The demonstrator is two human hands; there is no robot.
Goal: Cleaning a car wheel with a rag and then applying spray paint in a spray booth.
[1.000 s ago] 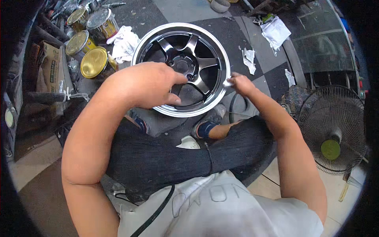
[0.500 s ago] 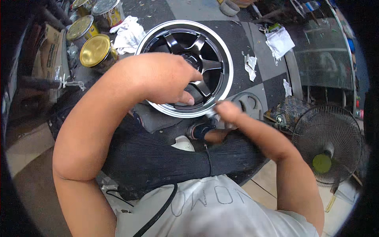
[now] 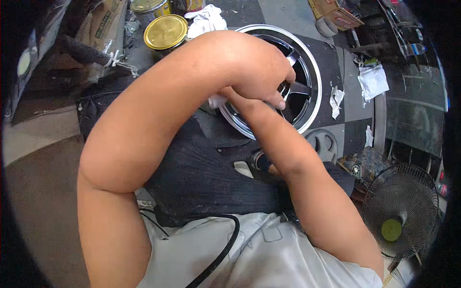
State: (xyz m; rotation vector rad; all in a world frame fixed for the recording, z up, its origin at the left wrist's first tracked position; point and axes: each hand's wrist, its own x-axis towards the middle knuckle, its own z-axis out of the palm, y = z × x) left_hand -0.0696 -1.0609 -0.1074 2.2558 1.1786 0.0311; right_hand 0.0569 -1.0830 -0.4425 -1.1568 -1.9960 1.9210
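A wheel rim (image 3: pixel 314 79) with dark glossy spokes and a bright silver lip lies in front of me. My left hand (image 3: pixel 259 69) reaches over its middle, the index finger and thumb curled down at the spokes by the hub. The other fingers are hidden behind the back of that hand. Passing beneath the left forearm, my right hand (image 3: pixel 231 96) is at the rim's near left edge. It is closed on a small whitish cloth-like piece (image 3: pixel 217 101), which is blurred and partly covered by the left forearm.
Paint cans, one with a gold lid (image 3: pixel 165 31), and a white rag (image 3: pixel 207 20) stand at the far left. Right of the rim lie crumpled paper (image 3: pixel 336 102) and a white packet (image 3: pixel 373 81). A grey spoked disc (image 3: pixel 322 145) and a fan (image 3: pixel 401 211) are nearer on the right.
My right hand has swept from the rim's near right edge to its left edge, passing under the left forearm. The view has shifted, so the rim appears further right; the left hand stays over it.
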